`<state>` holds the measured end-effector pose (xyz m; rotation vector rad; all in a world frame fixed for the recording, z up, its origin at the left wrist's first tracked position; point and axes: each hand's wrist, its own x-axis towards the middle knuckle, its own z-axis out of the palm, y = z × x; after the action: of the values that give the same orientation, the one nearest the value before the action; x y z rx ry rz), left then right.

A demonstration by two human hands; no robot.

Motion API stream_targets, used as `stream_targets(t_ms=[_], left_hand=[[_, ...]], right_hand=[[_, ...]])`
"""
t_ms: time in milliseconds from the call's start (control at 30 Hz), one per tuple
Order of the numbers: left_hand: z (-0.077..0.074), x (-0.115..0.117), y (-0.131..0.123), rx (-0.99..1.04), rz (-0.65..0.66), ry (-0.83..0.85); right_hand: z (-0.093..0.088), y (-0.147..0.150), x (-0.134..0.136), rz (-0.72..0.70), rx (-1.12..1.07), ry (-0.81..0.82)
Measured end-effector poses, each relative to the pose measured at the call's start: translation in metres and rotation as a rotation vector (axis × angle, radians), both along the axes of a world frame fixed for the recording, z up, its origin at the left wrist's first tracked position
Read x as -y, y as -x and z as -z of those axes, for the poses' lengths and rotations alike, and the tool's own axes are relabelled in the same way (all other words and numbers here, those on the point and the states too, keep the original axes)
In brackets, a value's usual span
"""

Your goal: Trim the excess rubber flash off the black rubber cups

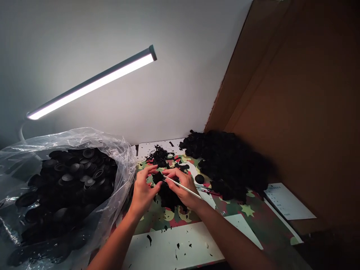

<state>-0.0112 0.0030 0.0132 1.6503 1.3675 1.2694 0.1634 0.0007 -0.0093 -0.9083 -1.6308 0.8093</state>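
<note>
Between thumb and fingers, my left hand [144,189] grips a small black rubber-looking part [158,177]. My right hand [184,187] holds a slim white stick-like tool [184,187] like a pen, its front end against or close to the black part. Its tip is too small to make out. Beneath both hands lies a heap of black scraps [170,198] on a camouflage-patterned sheet with stars [194,216]. A round black piece [199,179] rests just right of my right hand.
At left stands a clear plastic bag [123,161] full of round black ribbed parts [75,180]. A large black pile [227,161] leans by the cardboard wall [295,112]. Black trimmings [159,155] lie behind my hands. A lit bar lamp [92,84] hangs above; a printed paper [289,202] lies right.
</note>
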Motion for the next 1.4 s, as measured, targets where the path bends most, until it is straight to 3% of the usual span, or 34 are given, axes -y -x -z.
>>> stream_targets(t_ms=[200, 367, 533, 733, 900, 1000, 1100, 1267, 1400], left_hand=[[0.006, 0.004, -0.002, 0.180, 0.128, 0.108], [0.011, 0.004, 0.003, 0.094, 0.090, 0.049], [0.019, 0.007, 0.004, 0.164, 0.059, -0.012], [0.022, 0.008, -0.003, 0.329, 0.032, -0.025], [0.019, 0.005, -0.002, 0.439, 0.033, 0.045], [0.019, 0.004, 0.002, 0.441, 0.018, 0.089], [0.019, 0.003, 0.002, 0.436, -0.005, 0.096], [0.020, 0.003, -0.002, 0.405, -0.007, 0.096], [0.020, 0.006, -0.003, 0.362, -0.038, 0.068]], right_hand=[[-0.001, -0.001, 0.001, -0.055, 0.110, -0.081], [0.006, 0.002, -0.002, -0.008, 0.289, -0.299], [0.008, 0.011, 0.000, 0.080, 0.394, -0.501], [0.009, 0.011, -0.002, 0.234, 0.335, -0.310], [-0.003, 0.001, 0.001, 0.087, 0.098, -0.050], [-0.011, -0.001, 0.005, -0.006, 0.035, 0.022], [-0.011, -0.001, 0.004, -0.025, 0.114, -0.074], [0.002, 0.004, -0.003, 0.042, 0.282, -0.372], [0.008, 0.011, -0.002, 0.071, 0.375, -0.493]])
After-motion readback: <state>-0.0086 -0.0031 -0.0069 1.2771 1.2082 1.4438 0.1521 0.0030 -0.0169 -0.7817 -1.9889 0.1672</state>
